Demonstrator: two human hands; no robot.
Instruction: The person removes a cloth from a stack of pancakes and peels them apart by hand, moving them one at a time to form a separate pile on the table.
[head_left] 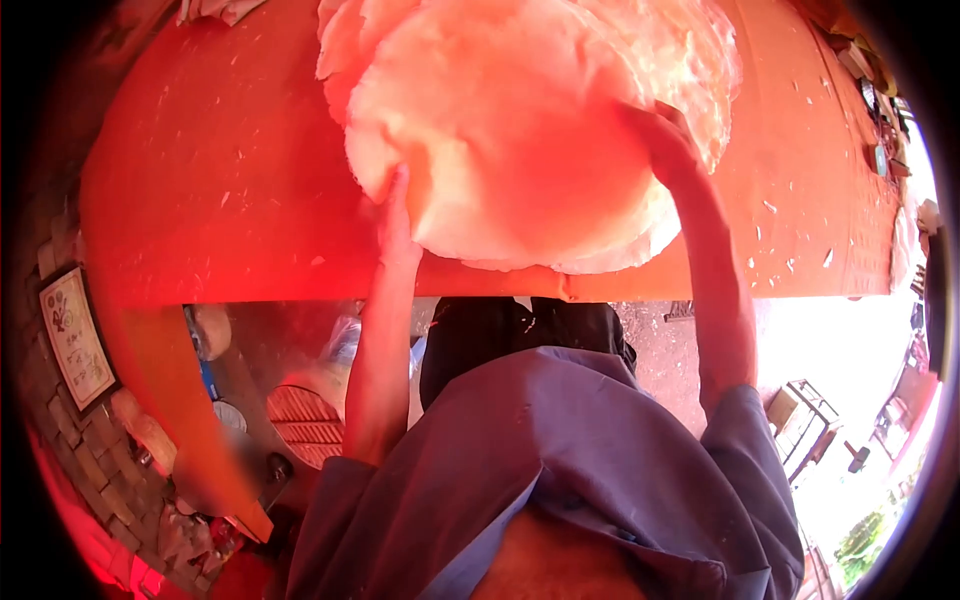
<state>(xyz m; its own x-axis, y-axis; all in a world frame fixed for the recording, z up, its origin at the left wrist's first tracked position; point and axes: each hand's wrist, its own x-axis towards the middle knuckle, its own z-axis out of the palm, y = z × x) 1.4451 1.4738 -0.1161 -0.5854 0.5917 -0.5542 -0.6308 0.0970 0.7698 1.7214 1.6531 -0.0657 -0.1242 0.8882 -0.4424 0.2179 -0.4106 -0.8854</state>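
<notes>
A large, round, thin crepe-like sheet (500,150), pale with a wavy edge, lies on top of more such sheets (700,60) on the table. My left hand (397,215) is at its left edge, thumb over the top and the other fingers hidden beneath or behind it. At the right edge, my right hand (670,145) is bent inward, its thumb side over the sheet and the fingers curled at the rim. Both hands hold the sheet, whose near edge comes close to the table's front edge.
An orange-red covered table (220,200) spreads in front of me, strewn with pale flakes at the right. Small items (880,130) line its far right edge. Below are a round slatted stool-like thing (305,420) at left and a metal-framed rack (800,425) at right.
</notes>
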